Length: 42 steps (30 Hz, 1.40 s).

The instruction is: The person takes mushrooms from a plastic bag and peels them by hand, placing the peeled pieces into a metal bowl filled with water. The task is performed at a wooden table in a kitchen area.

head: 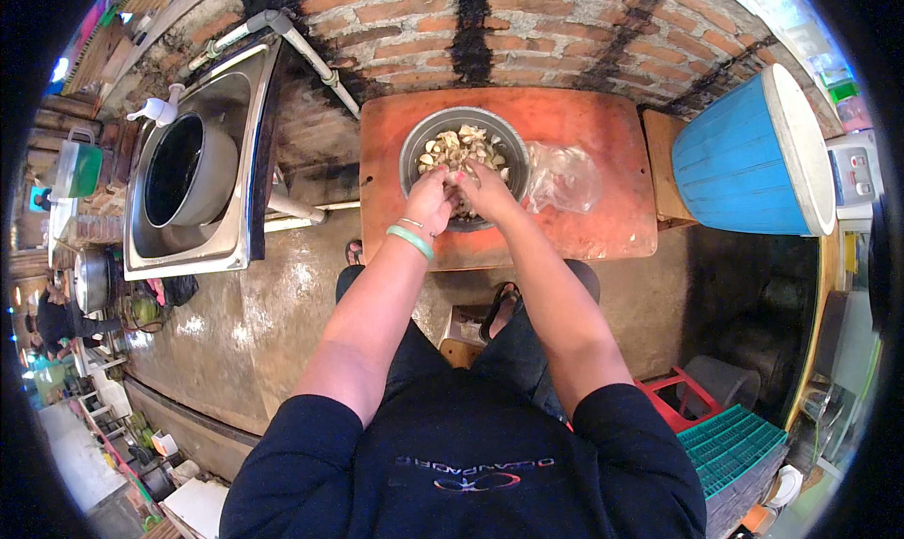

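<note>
A grey bowl (518, 136) full of garlic cloves (472, 142) stands on an orange-red table (614, 129). Over the front part of the bowl, my left hand (429, 196) and my right hand (489, 191) meet with their fingertips close together. A small pale piece, perhaps a garlic clove, seems to be between the fingers; its outline is too small to make out. A green bangle (410, 242) is on my left wrist. To the right of the bowl lies a crumpled clear plastic bag (565, 177), close to its rim.
A steel sink (247, 186) at the left holds a large pot (219, 175) with dark contents. A blue bucket (734, 158) with a white rim is right of the table. A brick wall (544, 38) rises behind. A red stool (681, 398) is lower right; another person (60, 320) is far left.
</note>
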Tool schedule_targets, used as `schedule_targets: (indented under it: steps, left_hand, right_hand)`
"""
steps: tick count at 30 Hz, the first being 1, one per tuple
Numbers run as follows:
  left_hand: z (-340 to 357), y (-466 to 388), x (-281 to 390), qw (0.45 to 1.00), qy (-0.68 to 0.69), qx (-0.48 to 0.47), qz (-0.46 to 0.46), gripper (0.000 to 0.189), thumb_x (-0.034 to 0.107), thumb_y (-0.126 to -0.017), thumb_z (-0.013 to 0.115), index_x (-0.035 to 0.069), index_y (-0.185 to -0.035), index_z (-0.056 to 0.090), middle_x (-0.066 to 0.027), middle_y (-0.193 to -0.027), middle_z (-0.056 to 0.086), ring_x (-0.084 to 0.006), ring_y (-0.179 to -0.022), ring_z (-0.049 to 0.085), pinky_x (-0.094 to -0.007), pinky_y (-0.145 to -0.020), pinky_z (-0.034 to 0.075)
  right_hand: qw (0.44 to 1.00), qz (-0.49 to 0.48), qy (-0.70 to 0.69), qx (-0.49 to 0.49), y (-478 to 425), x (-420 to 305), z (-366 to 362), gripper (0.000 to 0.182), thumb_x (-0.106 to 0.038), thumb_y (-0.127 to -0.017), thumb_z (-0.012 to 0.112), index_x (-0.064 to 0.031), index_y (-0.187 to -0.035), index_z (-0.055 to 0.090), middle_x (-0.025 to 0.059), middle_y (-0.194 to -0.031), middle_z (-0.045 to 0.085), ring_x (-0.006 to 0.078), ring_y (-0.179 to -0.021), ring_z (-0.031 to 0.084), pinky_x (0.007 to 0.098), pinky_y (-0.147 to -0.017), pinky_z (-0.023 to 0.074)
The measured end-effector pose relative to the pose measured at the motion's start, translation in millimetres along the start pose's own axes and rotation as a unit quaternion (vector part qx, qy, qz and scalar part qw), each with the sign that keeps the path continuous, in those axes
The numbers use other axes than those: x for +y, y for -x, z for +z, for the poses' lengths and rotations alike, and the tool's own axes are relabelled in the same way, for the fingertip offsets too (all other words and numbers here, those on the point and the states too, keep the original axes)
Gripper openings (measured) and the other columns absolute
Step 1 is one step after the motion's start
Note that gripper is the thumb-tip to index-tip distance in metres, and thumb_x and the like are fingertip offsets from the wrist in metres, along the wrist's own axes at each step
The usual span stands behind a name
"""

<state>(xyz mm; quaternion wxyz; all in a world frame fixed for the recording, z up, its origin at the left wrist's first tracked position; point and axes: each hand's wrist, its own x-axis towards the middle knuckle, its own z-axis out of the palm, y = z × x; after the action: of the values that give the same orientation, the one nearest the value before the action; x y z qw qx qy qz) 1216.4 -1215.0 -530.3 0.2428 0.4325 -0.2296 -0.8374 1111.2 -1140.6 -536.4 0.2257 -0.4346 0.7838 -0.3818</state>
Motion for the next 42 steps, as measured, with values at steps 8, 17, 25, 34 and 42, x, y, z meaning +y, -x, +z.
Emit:
schedule_targets:
  steps: [8, 17, 25, 34, 42]
  left_hand:
    - [-2, 15, 9, 1.000, -0.014, 0.003, -0.017, 0.066, 0.043, -0.089, 0.049, 0.006, -0.137, 0.023, -0.0140, -0.143, 0.021, -0.0291, -0.130, 0.025, -0.0397, -0.105, 0.025]
    - [-1, 33, 1, 0.999, -0.034, -0.008, -0.038, 0.053, 0.044, -0.090, 0.047, 0.001, -0.120, 0.042, -0.0143, -0.120, 0.049, -0.0248, -0.106, 0.051, -0.0372, -0.093, 0.040]
    - [-12, 41, 7, 0.998, -0.049, 0.006, -0.046, 0.041, 0.040, -0.092, 0.046, 0.003, -0.109, 0.046, -0.0114, -0.108, 0.056, -0.0208, -0.098, 0.055, -0.0340, -0.086, 0.045]
    - [-9, 39, -7, 0.997, -0.064, 0.029, -0.029, 0.036, 0.037, -0.091, 0.047, 0.006, -0.107, 0.051, -0.0049, -0.091, 0.059, -0.0147, -0.082, 0.056, -0.0282, -0.073, 0.046]
    - [54, 75, 5, 0.976, -0.163, -0.094, -0.110, 0.040, 0.049, -0.090, 0.045, 0.011, -0.097, 0.057, 0.0022, -0.075, 0.056, -0.0070, -0.059, 0.048, -0.0212, -0.053, 0.038]
  right_hand:
    - [0.961, 0.074, -0.081, 0.254, 55, 17, -76, 0.016, -0.012, -0.084, 0.055, -0.0023, -0.094, 0.061, 0.0208, -0.100, 0.058, 0.0316, -0.094, 0.058, 0.0365, -0.077, 0.0468]
    - [0.950, 0.183, 0.240, 0.082, -11, 133, -74, 0.028, -0.021, -0.086, 0.049, -0.0012, -0.103, 0.059, 0.0198, -0.104, 0.060, 0.0314, -0.090, 0.061, 0.0384, -0.078, 0.0479]
    - [0.875, 0.395, -0.236, 0.153, -13, 106, -61, 0.041, -0.027, -0.082, 0.055, -0.0008, -0.114, 0.052, 0.0187, -0.113, 0.054, 0.0305, -0.100, 0.055, 0.0369, -0.083, 0.0454]
    - [0.939, 0.160, -0.029, 0.303, 75, 84, -115, 0.050, -0.013, -0.070, 0.072, 0.0000, -0.113, 0.050, 0.0183, -0.112, 0.053, 0.0283, -0.098, 0.056, 0.0368, -0.084, 0.0443]
    - [0.975, -0.095, 0.077, 0.183, 71, -32, -87, 0.038, -0.004, -0.069, 0.068, -0.0042, -0.103, 0.053, 0.0153, -0.100, 0.055, 0.0325, -0.097, 0.054, 0.0380, -0.082, 0.0457]
